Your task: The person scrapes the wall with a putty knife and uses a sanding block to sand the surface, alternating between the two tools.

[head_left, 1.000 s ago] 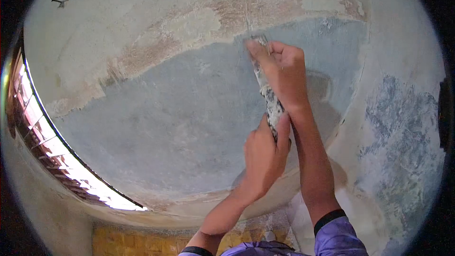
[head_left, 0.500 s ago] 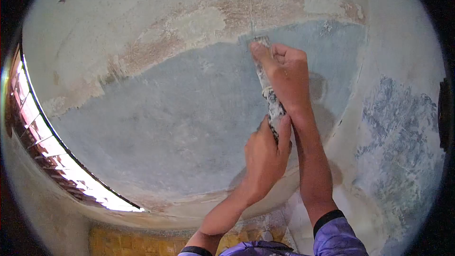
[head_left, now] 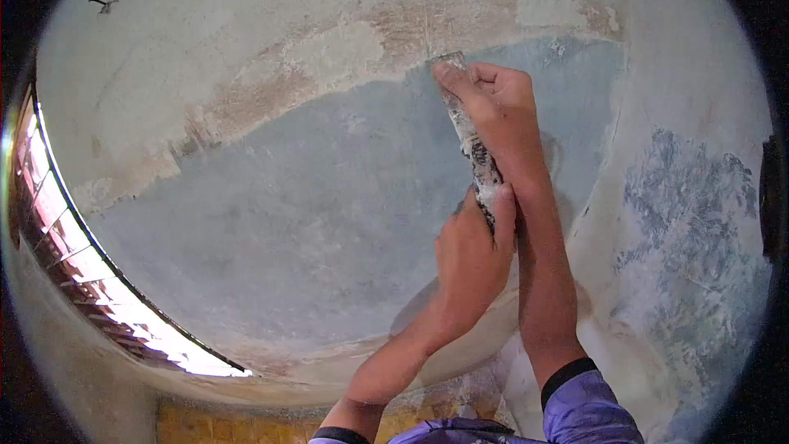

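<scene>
A long, narrow scraper (head_left: 462, 125), caked with pale and dark residue, slants up the wall in front of me. Its flat tip meets the wall at the upper border of the grey-blue painted area (head_left: 329, 214). My right hand (head_left: 503, 119) grips it close to the tip, thumb laid along the front face. Lower down, my left hand (head_left: 472, 251) is wrapped around the handle end, thumb pointing up along it. My left hand lies close to my right forearm. The handle's lowest part is hidden in my left hand.
Above the blue runs a rough brownish strip (head_left: 246, 90) with pale patches. A thin vertical line crosses the upper wall. A barred window opening (head_left: 99, 279) curves along the left. A nail (head_left: 103, 6) juts out at upper left. The right wall (head_left: 690, 222) has blue-grey mottling.
The scraper's tip has moved slightly up the wall, with both hands following. My left hand has shifted a little up and right. The view has shifted slightly.
</scene>
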`<state>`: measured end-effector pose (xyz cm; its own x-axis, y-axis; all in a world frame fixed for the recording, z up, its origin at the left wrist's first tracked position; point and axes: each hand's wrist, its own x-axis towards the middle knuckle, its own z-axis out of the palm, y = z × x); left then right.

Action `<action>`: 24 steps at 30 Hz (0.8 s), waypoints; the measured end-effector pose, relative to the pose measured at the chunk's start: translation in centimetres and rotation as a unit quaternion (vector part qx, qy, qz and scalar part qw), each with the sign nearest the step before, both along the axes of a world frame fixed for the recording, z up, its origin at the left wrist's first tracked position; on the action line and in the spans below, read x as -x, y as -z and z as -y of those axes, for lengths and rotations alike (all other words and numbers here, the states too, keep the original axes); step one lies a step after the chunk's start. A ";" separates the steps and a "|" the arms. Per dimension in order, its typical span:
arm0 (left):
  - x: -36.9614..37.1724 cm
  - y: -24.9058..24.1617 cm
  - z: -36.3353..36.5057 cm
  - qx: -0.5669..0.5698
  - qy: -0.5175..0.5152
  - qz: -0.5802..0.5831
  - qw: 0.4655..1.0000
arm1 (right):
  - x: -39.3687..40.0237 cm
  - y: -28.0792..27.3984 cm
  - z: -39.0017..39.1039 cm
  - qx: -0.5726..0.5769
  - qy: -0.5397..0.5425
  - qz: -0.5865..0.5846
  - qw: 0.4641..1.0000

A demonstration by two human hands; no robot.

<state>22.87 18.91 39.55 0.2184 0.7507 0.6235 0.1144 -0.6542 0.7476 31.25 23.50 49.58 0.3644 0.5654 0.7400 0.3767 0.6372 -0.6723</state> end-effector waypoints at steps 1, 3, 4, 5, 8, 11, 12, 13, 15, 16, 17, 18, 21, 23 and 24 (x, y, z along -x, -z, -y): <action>-0.2 0.1 0.1 -0.014 -0.008 0.003 1.000 | 0.0 0.2 -0.1 0.004 0.006 -0.001 1.000; 0.0 0.5 0.4 0.015 0.012 0.004 1.000 | -0.1 0.4 -0.1 0.007 0.020 0.007 1.000; 0.2 0.7 0.5 0.030 0.022 0.001 0.999 | 0.0 0.7 0.1 0.007 0.029 0.014 0.999; 0.2 0.4 0.2 0.013 0.015 -0.001 1.000 | 0.0 0.7 0.1 0.005 0.037 0.023 0.999; 0.3 -0.2 -0.1 -0.005 0.014 0.001 1.000 | -0.1 -0.1 0.0 -0.013 0.003 0.032 0.999; 0.5 0.0 0.2 0.023 0.040 0.012 0.999 | 0.2 0.6 0.3 -0.021 0.026 0.040 0.999; 0.7 0.4 0.4 0.029 0.037 0.009 0.999 | 0.3 0.8 0.5 -0.017 0.027 0.037 0.999; 0.9 0.7 0.5 0.034 0.033 0.006 0.999 | 0.5 0.8 0.6 -0.013 0.027 0.033 0.999; 0.5 0.4 -0.3 0.014 0.012 -0.005 1.000 | 0.6 0.6 0.5 -0.008 0.021 0.029 0.999; 0.3 0.4 -0.4 0.006 0.002 -0.010 1.000 | 0.4 0.4 0.3 -0.002 0.016 0.024 1.000; 0.4 0.5 -0.3 0.014 -0.002 -0.019 1.000 | 0.4 0.3 0.2 0.003 0.011 0.020 1.000; 0.4 0.5 -0.2 0.019 -0.005 -0.028 0.999 | 0.4 0.5 0.3 0.003 0.024 0.030 0.999; 0.9 0.7 0.7 0.062 0.020 -0.016 0.998 | 0.6 1.0 0.6 -0.004 0.044 0.046 0.998; 0.8 0.4 0.6 0.067 0.034 0.001 0.997 | 0.4 0.7 0.3 -0.013 0.025 0.053 0.998; 0.7 -0.2 0.2 0.054 0.033 0.005 0.998 | 0.3 0.4 0.3 -0.005 0.031 0.058 0.998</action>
